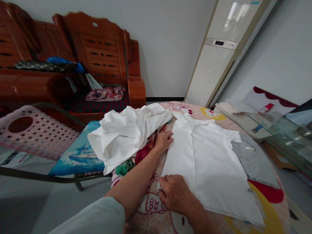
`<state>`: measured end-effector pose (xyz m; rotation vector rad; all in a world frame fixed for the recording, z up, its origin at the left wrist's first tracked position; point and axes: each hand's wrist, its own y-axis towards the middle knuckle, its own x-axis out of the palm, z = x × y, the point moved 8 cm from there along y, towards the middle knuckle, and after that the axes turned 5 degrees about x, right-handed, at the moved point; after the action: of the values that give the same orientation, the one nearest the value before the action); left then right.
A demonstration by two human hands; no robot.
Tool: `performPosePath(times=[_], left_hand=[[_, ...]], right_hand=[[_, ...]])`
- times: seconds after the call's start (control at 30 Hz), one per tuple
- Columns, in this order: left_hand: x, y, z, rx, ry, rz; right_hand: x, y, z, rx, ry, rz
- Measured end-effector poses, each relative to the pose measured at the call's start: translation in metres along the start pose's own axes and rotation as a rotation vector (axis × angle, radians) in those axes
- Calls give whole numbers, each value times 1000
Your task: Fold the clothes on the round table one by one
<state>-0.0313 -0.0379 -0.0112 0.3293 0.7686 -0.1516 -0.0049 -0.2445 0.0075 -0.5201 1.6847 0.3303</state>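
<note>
A white short-sleeved shirt [209,161] lies spread on the round table, its collar toward the far side and a crease running down its left part. My left hand [164,141] is at the shirt's left side edge, with its fingers closed on the cloth. Nearer to me, my right hand [175,192] has its fingers curled over the lower left corner of the same shirt. Left of my left arm rests a crumpled white garment [127,132] on top of red and green patterned cloth [143,151]. A folded grey garment [256,160] sits beyond the shirt's right side, partly covered by it.
A pink patterned tablecloth [159,228] covers the table. To the left stands a chair with a pink woven back [45,133] and a blue picture seat [84,154]. Wooden armchairs [96,50] line the wall. A glass shelf [287,139] is close on the right.
</note>
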Motion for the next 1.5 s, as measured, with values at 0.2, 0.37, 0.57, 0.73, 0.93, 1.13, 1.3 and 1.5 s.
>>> performPosePath(times=[0.2,0.37,0.57,0.73,0.93,1.13,1.3,1.5], left_hand=[[3,3,0,29,-7,12],[5,5,4,46,-38,-12],[-2,5,5,13,7,41],[-6,3,5,-19,81,79],[-4,1,10,-11,141,14],[-3,0,8,5,131,33],[0,3,3,-17,113,38],[1,4,2,-20,132,29]], right_hand=[[9,4,0,-22,-10,41],[7,7,14,74,109,113],[8,12,10,62,157,127],[-4,5,28,111,354,133],[-13,-2,53,215,527,187],[0,2,27,141,328,38],[2,4,25,116,271,33],[0,-1,29,119,327,-25]])
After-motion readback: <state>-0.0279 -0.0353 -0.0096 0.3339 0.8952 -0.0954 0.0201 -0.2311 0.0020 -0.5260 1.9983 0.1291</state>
